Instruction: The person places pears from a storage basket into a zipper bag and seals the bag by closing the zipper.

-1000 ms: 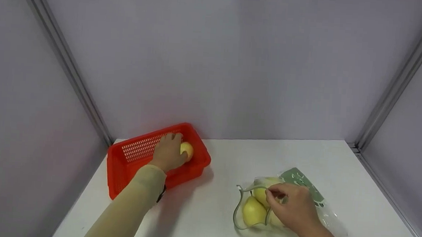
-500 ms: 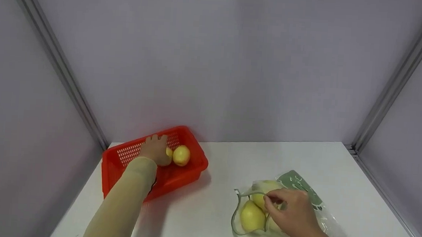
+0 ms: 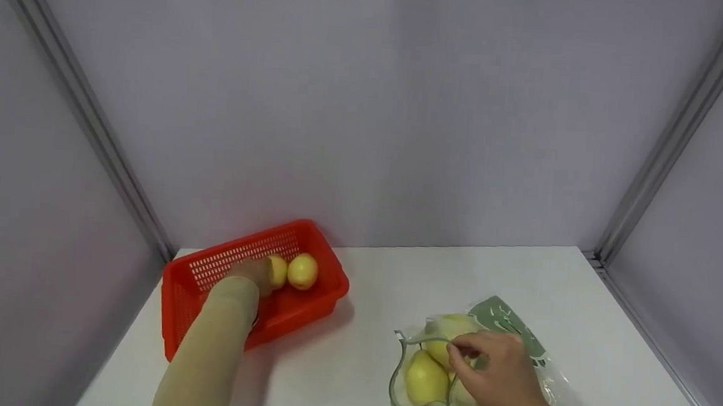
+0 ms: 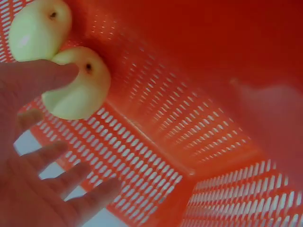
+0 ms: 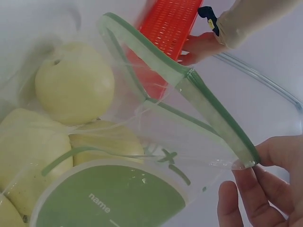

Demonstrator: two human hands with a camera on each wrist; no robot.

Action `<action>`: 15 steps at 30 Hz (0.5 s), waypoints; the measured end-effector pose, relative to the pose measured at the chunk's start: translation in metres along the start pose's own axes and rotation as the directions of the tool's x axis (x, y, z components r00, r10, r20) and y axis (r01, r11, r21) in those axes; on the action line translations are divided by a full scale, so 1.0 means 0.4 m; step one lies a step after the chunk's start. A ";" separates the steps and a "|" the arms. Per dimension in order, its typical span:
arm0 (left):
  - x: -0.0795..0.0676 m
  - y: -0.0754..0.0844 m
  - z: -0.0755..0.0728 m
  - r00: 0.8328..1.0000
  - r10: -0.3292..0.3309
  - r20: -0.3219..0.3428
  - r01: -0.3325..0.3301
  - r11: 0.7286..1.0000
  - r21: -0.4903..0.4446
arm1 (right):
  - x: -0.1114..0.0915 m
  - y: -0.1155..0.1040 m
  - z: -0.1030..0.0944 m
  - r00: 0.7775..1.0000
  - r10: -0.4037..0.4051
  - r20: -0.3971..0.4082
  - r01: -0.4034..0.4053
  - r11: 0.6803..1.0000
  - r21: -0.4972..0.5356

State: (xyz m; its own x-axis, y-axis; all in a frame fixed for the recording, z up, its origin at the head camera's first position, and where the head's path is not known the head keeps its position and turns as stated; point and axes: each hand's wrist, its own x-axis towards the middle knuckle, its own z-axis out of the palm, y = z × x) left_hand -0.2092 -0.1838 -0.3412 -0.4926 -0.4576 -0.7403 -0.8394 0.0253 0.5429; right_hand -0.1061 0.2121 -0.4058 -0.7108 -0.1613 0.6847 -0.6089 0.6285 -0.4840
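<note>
My left hand is inside the red plastic basket, its fingers spread in the left wrist view. The thumb overlaps one yellow pear; whether it touches is unclear. A second pear lies right beside that one. My right hand pinches the green rim of a clear zip bag between thumb and fingers. The bag lies on its side with its mouth spread toward the basket. Several pears are in it, one pear just inside the opening; the hand hides part of the others.
A white table carries the basket at left and the bag at right, with a gap between them. Grey panels enclose the back and both sides, close behind the basket.
My left hand has moved left and lower in the basket, away from the right-hand pear; two pears now show beside it. The right hand keeps its pinch on the bag.
</note>
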 end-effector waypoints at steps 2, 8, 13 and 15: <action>-0.020 -0.012 -0.004 0.999 -0.053 0.004 0.054 0.998 -0.044 | -0.002 0.000 -0.003 1.000 -0.002 -0.006 0.002 1.000 0.007; -0.040 -0.013 -0.006 1.000 -0.028 0.006 0.029 0.998 -0.056 | -0.007 0.002 -0.008 1.000 0.002 0.001 -0.002 1.000 0.013; -0.056 0.001 -0.009 0.995 -0.094 0.012 0.095 0.994 -0.056 | -0.011 0.000 -0.015 1.000 0.003 0.007 -0.003 1.000 -0.011; -0.062 0.010 -0.012 0.994 -0.106 0.010 0.106 0.994 0.000 | -0.012 -0.002 -0.016 1.000 0.000 0.006 0.000 1.000 -0.012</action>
State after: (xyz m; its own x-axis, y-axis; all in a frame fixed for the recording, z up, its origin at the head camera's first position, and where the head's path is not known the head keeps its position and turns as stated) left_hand -0.1993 -0.1766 -0.3185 -0.4031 -0.4487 -0.7976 -0.8869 -0.0232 0.4614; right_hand -0.0999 0.2173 -0.4053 -0.7133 -0.1659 0.6809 -0.6042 0.6380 -0.4774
